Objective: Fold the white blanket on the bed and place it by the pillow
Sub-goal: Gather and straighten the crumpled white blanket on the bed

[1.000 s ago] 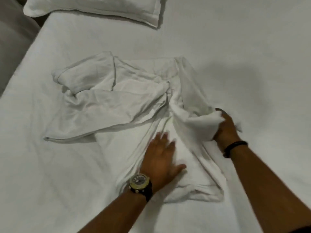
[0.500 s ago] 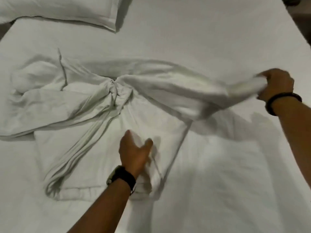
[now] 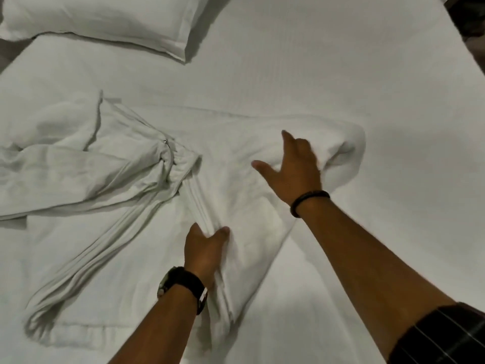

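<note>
Head view shows me the blanket (image 3: pixel 126 185) rumpled and bunched, sprawling left of both hands across the bed (image 3: pixel 341 74). My left hand (image 3: pixel 203 252) pinches a folded edge of it; my right hand (image 3: pixel 294 170) is spread open, palm down on it. Beyond and right of that hand lies bare sheet; the pillow (image 3: pixel 105 21) sits far beyond the left hand.

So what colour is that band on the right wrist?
Black: a thin dark band around the wrist just below the right hand, seen in the head view.
</note>
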The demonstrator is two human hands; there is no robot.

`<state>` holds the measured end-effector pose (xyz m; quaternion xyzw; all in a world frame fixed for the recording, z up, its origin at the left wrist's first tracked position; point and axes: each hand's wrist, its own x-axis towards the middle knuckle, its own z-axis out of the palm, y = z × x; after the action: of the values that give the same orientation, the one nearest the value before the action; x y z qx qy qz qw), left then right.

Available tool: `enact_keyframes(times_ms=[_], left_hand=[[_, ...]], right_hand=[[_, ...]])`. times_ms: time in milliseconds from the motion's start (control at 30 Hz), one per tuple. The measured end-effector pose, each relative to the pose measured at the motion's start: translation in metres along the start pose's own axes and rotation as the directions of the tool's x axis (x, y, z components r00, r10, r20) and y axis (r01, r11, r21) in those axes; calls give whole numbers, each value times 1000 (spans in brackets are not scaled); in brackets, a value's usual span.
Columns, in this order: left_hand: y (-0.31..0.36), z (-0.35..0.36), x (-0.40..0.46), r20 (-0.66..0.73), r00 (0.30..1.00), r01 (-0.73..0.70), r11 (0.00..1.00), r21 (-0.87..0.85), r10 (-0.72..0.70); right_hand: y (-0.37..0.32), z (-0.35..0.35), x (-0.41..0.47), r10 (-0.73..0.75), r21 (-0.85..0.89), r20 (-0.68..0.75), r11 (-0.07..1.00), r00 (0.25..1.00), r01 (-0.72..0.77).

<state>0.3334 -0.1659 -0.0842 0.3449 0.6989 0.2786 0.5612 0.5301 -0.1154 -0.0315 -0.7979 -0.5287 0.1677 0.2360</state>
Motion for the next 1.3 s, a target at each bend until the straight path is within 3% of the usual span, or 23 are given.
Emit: enact_keyframes(times_ms=[100,167,233,300,433,533,633,700,767,800,833,900,967,1033,1167,1300], left_hand=[[2,10,-16,54,998,-40,996,-78,45],[0,20,-27,114,993,-21,995,-102,32],[-6,23,-32,163,987,27,991,-133,-5],[-10,19,-29,211,977,68,983,-169,-31],[-11,5,-22,271,960,125,975,-186,-71],[-18,7,-26,252,968,55,990,-133,-20],[-35,21,-44,242,967,-95,994,45,81],[-39,36,-61,338,934,-207,950,235,120],[-38,46,-78,436,894,-293,874,387,107],[-30,47,-78,411,898,-352,818,455,157],[-31,44,-80,435,852,-506,676,536,292],[-39,35,-88,524,750,-660,400,636,404],[-52,42,-92,599,673,-739,369,564,434],[-64,38,-88,683,644,-745,486,458,344],[-78,31,-74,651,618,-736,616,281,442],[-71,38,-73,643,568,-808,497,316,514]], right_hand=[[-24,18,17,210,126,224,962,952,-242],[-35,26,23,270,75,310,949,911,-307],[-32,40,22,269,-131,403,963,875,-236],[-15,56,9,229,-345,443,936,867,-70],[3,60,0,128,-411,343,911,931,27],[-17,40,25,160,-218,195,969,968,-116],[-57,36,46,225,3,284,972,932,-236],[-77,51,47,245,-64,341,969,908,-238],[-71,67,43,320,-166,309,945,896,-281],[-63,70,43,350,-193,272,932,896,-306],[-54,70,43,372,-205,238,922,897,-329],[-36,64,48,386,-168,183,918,904,-358],[-20,45,56,377,-96,132,926,917,-366],[-6,15,64,379,-21,169,924,910,-381],[40,-50,63,417,252,299,833,858,-493],[115,-97,38,536,396,260,699,803,-595]])
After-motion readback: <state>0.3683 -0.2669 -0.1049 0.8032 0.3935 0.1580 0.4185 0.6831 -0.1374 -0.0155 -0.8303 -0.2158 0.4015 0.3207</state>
